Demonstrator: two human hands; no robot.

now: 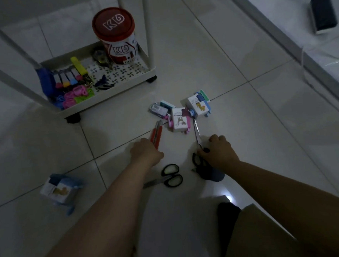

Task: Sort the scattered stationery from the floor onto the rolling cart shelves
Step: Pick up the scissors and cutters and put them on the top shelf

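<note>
On the white tiled floor, my left hand [145, 151] closes on two red utility knives [156, 135]. My right hand [218, 152] grips the black handle of a pair of scissors [196, 134] whose blades point away from me. A second pair of black-handled scissors [169, 177] lies loose on the floor between my forearms. Just beyond the hands sit a pink-trimmed white box [179, 121], a blue-trimmed white box [198, 106] and small packets [160, 109]. The white rolling cart [109, 92] stands at the upper left, its bottom shelf holding a red-lidded tin [116, 38], markers and clips.
Another blue-trimmed box [60, 189] lies on the floor at the lower left. A dark device [323, 12] rests on a raised white surface along the right edge. My knee [255, 231] fills the lower right. The cart's posts [18, 51] rise at the left.
</note>
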